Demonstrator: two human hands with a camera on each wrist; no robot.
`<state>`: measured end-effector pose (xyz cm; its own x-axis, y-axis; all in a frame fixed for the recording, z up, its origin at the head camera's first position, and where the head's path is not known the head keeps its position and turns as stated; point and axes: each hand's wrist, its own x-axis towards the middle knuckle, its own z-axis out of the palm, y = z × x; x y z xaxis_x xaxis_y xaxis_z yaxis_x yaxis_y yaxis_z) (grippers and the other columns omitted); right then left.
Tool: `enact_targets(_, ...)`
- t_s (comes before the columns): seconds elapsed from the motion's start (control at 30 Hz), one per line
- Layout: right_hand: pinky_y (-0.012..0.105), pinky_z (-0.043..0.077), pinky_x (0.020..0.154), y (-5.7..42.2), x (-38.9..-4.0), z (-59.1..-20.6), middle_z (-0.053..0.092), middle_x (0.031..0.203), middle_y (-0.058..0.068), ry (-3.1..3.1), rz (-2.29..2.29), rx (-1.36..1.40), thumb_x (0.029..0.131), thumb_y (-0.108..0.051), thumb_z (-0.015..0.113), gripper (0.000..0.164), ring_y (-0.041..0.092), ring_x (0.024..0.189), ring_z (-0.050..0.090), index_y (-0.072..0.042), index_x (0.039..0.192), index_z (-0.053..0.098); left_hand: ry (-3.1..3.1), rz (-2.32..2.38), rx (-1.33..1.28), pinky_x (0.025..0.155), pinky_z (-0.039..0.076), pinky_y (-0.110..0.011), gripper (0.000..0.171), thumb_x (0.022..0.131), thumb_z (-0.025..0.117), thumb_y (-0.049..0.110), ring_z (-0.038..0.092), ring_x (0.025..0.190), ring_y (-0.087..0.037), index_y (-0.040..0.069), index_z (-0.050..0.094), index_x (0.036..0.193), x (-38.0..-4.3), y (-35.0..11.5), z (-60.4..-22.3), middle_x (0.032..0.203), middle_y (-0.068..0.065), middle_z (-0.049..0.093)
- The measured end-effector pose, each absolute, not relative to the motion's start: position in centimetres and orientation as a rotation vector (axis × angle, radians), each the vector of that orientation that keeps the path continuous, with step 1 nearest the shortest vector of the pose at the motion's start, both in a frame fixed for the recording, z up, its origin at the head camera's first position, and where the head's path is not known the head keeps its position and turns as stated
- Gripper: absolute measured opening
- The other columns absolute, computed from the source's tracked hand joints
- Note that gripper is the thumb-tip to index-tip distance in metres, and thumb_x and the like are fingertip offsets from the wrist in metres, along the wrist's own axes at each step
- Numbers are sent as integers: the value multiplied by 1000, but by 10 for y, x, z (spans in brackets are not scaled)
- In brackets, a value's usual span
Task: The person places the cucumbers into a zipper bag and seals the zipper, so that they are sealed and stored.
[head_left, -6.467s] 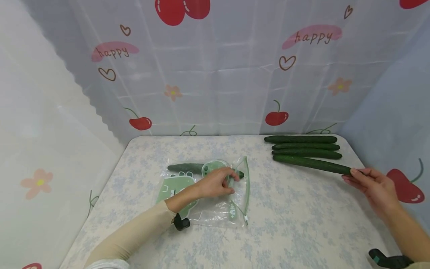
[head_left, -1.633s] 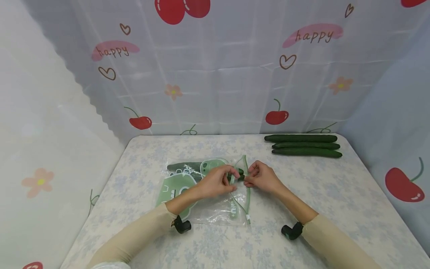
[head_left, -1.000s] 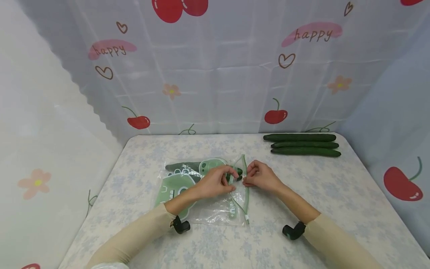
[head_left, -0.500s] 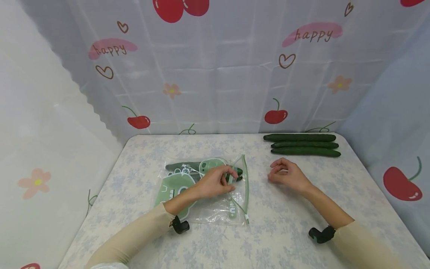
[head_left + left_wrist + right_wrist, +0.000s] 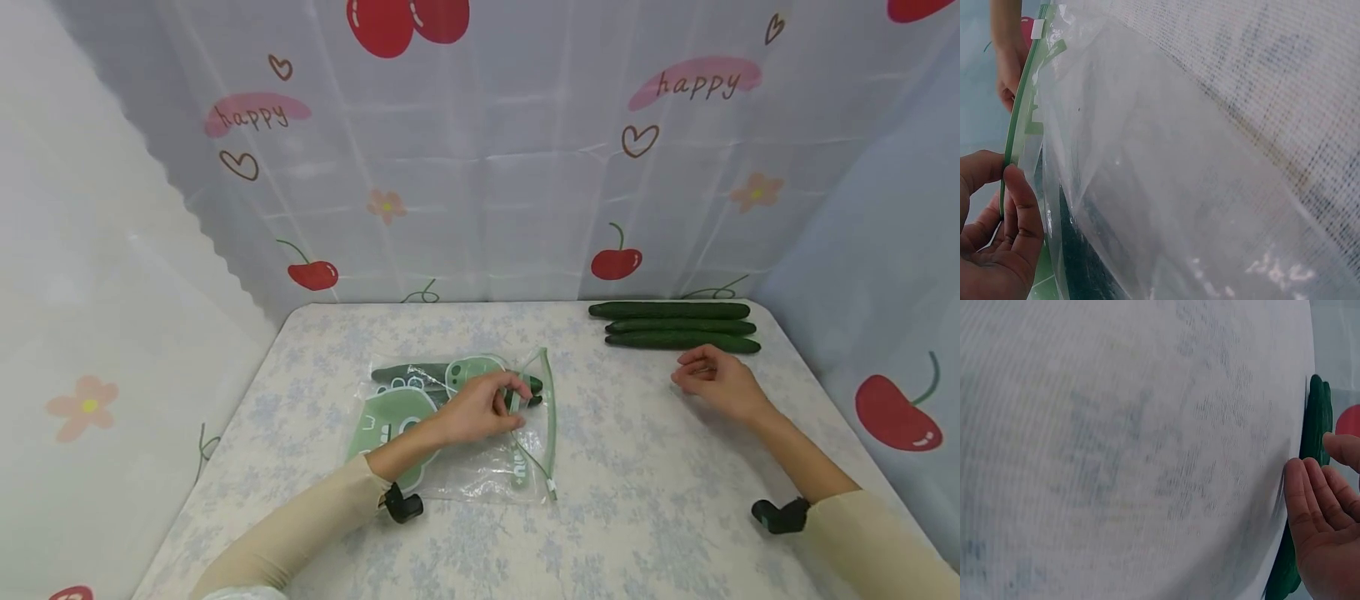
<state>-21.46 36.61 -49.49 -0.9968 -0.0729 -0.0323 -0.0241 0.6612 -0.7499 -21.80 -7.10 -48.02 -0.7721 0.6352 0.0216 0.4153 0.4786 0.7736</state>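
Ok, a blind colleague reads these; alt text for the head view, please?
A left hand pinches a clear, green-printed bag containing two cucumbers; an empty right hand hovers near three more cucumbers at the back right of a floral-patterned table.

Rectangular clear plastic bag (image 5: pixel 476 479) with green print: glossy, creased. Pale blue-patterned cloth (image 5: pixel 637 517): matt, coarsely woven. Three long dark-green cucumbers (image 5: pixel 678 327) near its far right corner: low sheen.

Stands backed by a pale, creased curtain (image 5: pixel 480 129) printed with red cherries (image 5: pixel 312 275), outlined hearts (image 5: pixel 656 132), peach flowers (image 5: pixel 750 198) and the word "happy" (image 5: pixel 699 84) on pink. Is flanked by a whiter sheet (image 5: pixel 90 317) at left, a bluish panel (image 5: pixel 862 267) at right. Wears pale cloth (image 5: pixel 637 483) with faint blue florals across the worktop (image 5: pixel 330 325). Catches soft light.
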Motion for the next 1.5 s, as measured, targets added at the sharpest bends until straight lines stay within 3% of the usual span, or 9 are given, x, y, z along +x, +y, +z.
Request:
enact_targets(0.1,21,61,77,383,-218,-498,71,124,22,2826,-1291,-27,108,-31,68,48,-13,86,64,6,137,56,2462,1177,901,70,55,-22,35,94,83,12,66,68,-6,13,70,126,-218,-72,-480,91,-8,73)
enact_targets(0.3,17,61,76,412,-222,-505,65,101,-25,2777,-1522,160,107,-29,69,50,-12,84,68,6,139,52,2447,1186,902,71,56,-22,35,95,82,12,67,69,-6,10,70,128,-217,-72,-480,94,-5,72)
enact_targets(0.43,12,57,72,428,-225,-505,56,98,-31,2831,-1575,262,106,-31,70,41,-16,81,63,-3,131,56,2440,1197,905,70,56,-23,35,95,83,13,66,69,-6,9,70,127,-218,-72,-481,94,-6,72)
enact_targets(0.8,10,50,65,456,-239,-501,52,112,-19,2911,-1399,515,104,-44,67,57,-21,81,45,0,138,55,2445,1188,926,70,55,-22,35,96,82,14,66,68,-5,9,70,128,-219,-73,-484,94,-7,73)
enact_targets(0.97,11,50,63,460,-244,-503,59,131,14,2919,-1320,516,106,-41,64,66,-22,79,42,6,150,48,2449,1188,920,69,55,-22,34,96,82,14,66,68,-6,11,70,127,-219,-73,-485,93,-8,72)
enact_targets(1.1,16,47,67,461,-247,-505,50,150,36,2929,-1170,489,107,-36,61,68,14,100,65,9,155,44,2458,1181,909,70,55,-22,33,95,82,14,66,68,-6,12,70,126,-219,-73,-484,90,-7,73)
enact_targets(1.2,27,46,74,461,-248,-506,50,146,42,2942,-1037,435,108,-34,60,68,52,121,57,12,156,41,2462,1177,907,70,55,-22,33,95,82,14,66,67,-6,13,70,126,-219,-72,-483,87,-8,74)
enact_targets(1.3,35,48,76,460,-249,-508,51,139,44,2967,-984,390,107,-29,60,67,57,121,56,13,155,40,2463,1176,906,70,55,-22,33,95,82,13,65,67,-5,13,70,126,-219,-72,-483,86,-8,74)
enact_targets(1.5,24,45,66,460,-246,-514,60,130,40,3055,-988,361,107,-20,62,50,38,98,63,13,143,54,2446,1194,897,68,54,-21,34,96,81,13,63,66,-6,12,69,127,-217,-73,-484,84,-6,72)
